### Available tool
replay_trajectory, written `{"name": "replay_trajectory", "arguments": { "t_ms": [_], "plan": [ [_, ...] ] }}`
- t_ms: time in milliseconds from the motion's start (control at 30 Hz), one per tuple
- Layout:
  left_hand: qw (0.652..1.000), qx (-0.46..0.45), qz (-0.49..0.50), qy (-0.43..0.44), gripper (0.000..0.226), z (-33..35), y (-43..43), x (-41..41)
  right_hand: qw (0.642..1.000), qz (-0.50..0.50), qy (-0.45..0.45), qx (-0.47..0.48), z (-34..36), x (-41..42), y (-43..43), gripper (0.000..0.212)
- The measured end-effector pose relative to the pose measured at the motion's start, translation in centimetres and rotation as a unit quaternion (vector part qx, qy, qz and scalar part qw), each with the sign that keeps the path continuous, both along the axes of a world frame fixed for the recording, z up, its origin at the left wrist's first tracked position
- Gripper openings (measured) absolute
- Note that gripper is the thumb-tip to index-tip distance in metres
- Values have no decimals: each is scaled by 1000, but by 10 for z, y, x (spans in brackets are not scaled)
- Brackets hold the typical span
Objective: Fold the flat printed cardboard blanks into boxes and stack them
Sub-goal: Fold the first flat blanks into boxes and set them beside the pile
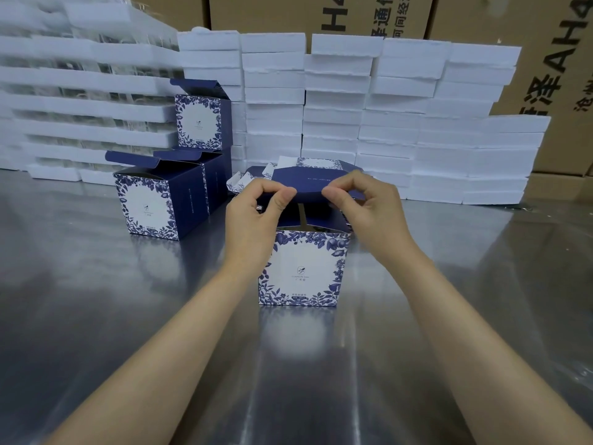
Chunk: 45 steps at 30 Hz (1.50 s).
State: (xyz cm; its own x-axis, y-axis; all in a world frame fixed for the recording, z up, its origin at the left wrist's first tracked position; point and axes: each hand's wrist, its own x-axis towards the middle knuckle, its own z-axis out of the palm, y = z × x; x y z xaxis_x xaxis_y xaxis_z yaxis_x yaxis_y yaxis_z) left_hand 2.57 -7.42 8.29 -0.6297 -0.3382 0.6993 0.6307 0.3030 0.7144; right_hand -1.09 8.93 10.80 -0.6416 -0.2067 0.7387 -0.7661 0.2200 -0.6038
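Observation:
A blue-and-white floral printed box point(303, 271) stands upright on the steel table, its top open. Its dark blue lid flap point(305, 183) is raised above the opening. My left hand point(253, 216) pinches the flap's left front corner between thumb and fingers. My right hand point(365, 207) pinches the right front corner the same way. Behind the flap lies a pile of flat printed blanks point(256, 178), partly hidden. To the left stand folded boxes with open lids: one in front point(154, 203), one behind it point(213, 178), and a third stacked on top point(200, 120).
The steel table point(128, 316) reaches to the near edge. A wall of white foam trays point(401, 123) runs along the back, with clear-and-white stacks point(80, 91) at the left. Brown shipping cartons point(545, 59) stand behind them.

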Motion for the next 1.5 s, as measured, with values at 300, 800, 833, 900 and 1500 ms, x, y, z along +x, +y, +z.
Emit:
{"name": "replay_trajectory", "arguments": {
  "t_ms": [300,800,833,900,1500],
  "plan": [
    [997,-65,-16,49,25,-10,-2,-2,976,91,-183,-79,17,-3,15,14],
    [993,46,60,-85,20,-27,-31,-26,958,-78,-131,242,14,-9,18,21],
    [992,46,58,-100,19,-26,-31,-27,961,-76,-130,234,15,-9,19,19],
    [989,46,32,-134,10,-23,-26,-26,963,-89,-114,228,13,-10,21,15],
    [904,159,-259,-300,31,-9,-27,-15,863,192,-460,79,-22,-25,26,86]
  ]
}}
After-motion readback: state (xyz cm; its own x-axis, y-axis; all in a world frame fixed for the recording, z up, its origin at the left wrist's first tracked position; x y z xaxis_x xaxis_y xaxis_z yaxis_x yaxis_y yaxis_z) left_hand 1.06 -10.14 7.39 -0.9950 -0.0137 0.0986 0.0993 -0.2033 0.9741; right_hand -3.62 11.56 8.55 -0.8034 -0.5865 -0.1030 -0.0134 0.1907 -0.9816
